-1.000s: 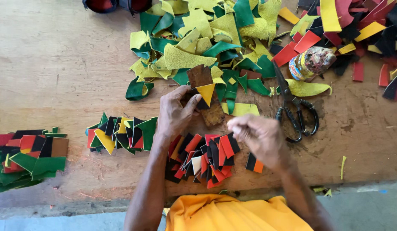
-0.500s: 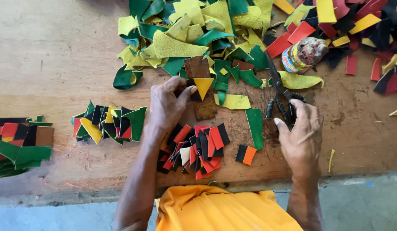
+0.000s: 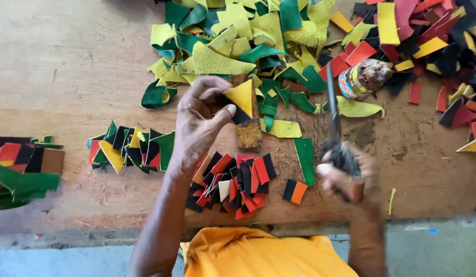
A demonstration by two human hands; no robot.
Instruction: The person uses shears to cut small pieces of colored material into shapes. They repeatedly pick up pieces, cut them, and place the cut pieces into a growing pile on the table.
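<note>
The left hand [image 3: 199,120] pinches a yellow triangle [image 3: 242,96] on a brown strip [image 3: 248,131]. The right hand [image 3: 345,172], blurred, grips scissors [image 3: 334,120] near the table's [image 3: 68,66] front edge. A bottle [image 3: 363,77] with a yellow-blue label lies beyond.

The right hand [image 3: 343,172] has picked up the scissors [image 3: 334,123].

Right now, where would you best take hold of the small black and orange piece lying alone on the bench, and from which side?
Probably pinch the black and orange piece across its long edges from straight above. It lies flat on the wooden bench, apart from the red and black pile, between the left hand and the right hand, which holds scissors.
</note>
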